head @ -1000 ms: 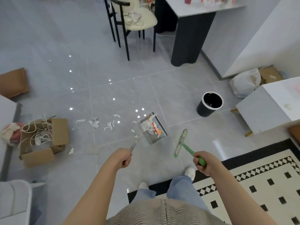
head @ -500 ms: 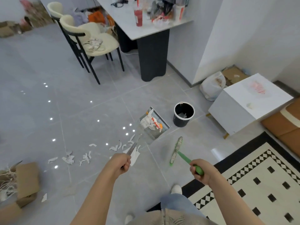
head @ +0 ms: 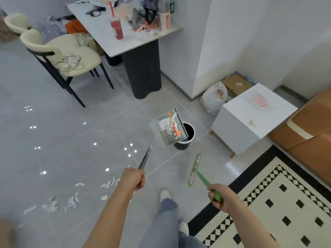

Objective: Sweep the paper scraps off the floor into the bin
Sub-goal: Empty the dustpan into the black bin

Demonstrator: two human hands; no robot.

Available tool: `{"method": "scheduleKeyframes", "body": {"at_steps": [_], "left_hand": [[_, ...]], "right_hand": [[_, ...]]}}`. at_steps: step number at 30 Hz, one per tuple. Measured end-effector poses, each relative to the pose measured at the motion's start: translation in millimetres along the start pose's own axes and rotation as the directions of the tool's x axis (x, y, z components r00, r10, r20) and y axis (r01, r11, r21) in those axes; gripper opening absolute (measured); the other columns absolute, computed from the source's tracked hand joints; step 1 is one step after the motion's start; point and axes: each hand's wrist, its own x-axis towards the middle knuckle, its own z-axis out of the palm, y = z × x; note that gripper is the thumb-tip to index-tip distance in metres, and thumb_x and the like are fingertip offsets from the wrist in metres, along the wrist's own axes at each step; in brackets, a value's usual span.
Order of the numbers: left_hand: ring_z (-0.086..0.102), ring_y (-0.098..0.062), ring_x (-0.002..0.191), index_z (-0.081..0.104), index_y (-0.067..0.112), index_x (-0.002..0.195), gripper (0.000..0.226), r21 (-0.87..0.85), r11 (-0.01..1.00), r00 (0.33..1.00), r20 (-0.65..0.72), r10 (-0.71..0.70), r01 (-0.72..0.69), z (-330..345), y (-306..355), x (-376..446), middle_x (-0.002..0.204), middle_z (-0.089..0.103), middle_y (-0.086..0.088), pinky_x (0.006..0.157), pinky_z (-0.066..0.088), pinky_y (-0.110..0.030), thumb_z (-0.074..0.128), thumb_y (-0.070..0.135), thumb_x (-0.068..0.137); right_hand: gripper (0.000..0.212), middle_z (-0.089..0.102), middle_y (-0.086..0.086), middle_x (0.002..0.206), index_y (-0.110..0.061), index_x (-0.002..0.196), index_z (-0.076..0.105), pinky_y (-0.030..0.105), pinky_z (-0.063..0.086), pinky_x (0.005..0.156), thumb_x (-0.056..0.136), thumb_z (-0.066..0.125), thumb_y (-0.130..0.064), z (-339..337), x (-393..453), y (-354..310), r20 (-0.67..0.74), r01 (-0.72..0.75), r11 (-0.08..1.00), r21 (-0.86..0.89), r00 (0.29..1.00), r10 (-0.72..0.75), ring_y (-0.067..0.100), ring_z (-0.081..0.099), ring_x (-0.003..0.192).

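Observation:
My left hand (head: pixel 133 179) grips the long metal handle of a grey dustpan (head: pixel 165 139). The pan hangs in the air, tilted, with white and orange paper scraps (head: pixel 170 127) in it, right over the left rim of the black round bin (head: pixel 189 133). My right hand (head: pixel 221 197) holds the green handle of a broom; its flat green head (head: pixel 195 169) rests on the floor below the bin. More white paper scraps (head: pixel 71 201) lie on the grey tiles at lower left.
A white table on a dark pedestal (head: pixel 143 68) and cream chairs (head: pixel 71 59) stand behind. A white box (head: pixel 247 122), a plastic bag (head: pixel 214 99) and a brown sofa (head: pixel 308 126) are right of the bin. A checkered rug (head: pixel 268 203) lies at lower right.
The dustpan has risen off the floor and moved right to the bin's rim. I have stepped toward the bin; the floor scraps now lie behind at lower left.

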Motion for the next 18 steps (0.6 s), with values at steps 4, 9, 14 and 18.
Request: {"method": "scheduleKeyframes", "body": {"at_steps": [4,9,14,18], "left_hand": [[0.039,-0.015,0.034,0.050,0.001,0.057,0.029,0.139,0.988,0.997,-0.028,0.079,-0.074,28,42,41,0.043,0.044,-0.007,0.032,0.031,-0.009,0.049,-0.010,0.085],[0.046,-0.022,0.046,0.056,0.000,0.065,0.017,0.387,0.900,0.976,0.007,0.216,-0.202,54,77,87,0.050,0.051,-0.007,0.046,0.038,-0.019,0.051,-0.001,0.081],[0.057,-0.027,0.067,0.054,0.006,0.075,0.010,0.642,0.720,0.952,0.051,0.302,-0.263,73,82,104,0.071,0.057,-0.008,0.059,0.041,-0.024,0.049,0.011,0.083],[0.053,-0.026,0.070,0.049,0.008,0.076,0.010,0.662,0.692,0.945,0.077,0.319,-0.288,92,86,112,0.073,0.052,-0.006,0.059,0.038,-0.024,0.047,0.011,0.086]], "right_hand": [[0.002,0.048,0.005,0.046,-0.003,0.089,0.049,0.012,0.027,0.027,0.090,0.049,-0.001,-1,19,-42,-0.023,-0.005,0.999,0.038,1.000,0.006,0.007,0.046,0.026],[0.004,0.049,0.006,0.055,-0.003,0.094,0.049,0.012,0.029,0.027,0.089,0.050,-0.002,2,39,-95,-0.066,-0.031,0.999,0.040,0.997,0.034,0.008,0.048,0.027],[0.005,0.048,0.006,0.053,-0.003,0.093,0.048,0.013,0.029,0.028,0.089,0.050,-0.002,9,54,-123,-0.063,-0.006,0.998,0.059,0.998,0.010,0.008,0.046,0.028],[0.003,0.046,0.006,0.048,-0.003,0.087,0.049,0.013,0.025,0.030,0.088,0.050,-0.002,10,64,-146,-0.049,0.026,1.000,-0.001,0.998,-0.026,0.009,0.041,0.028]]}}
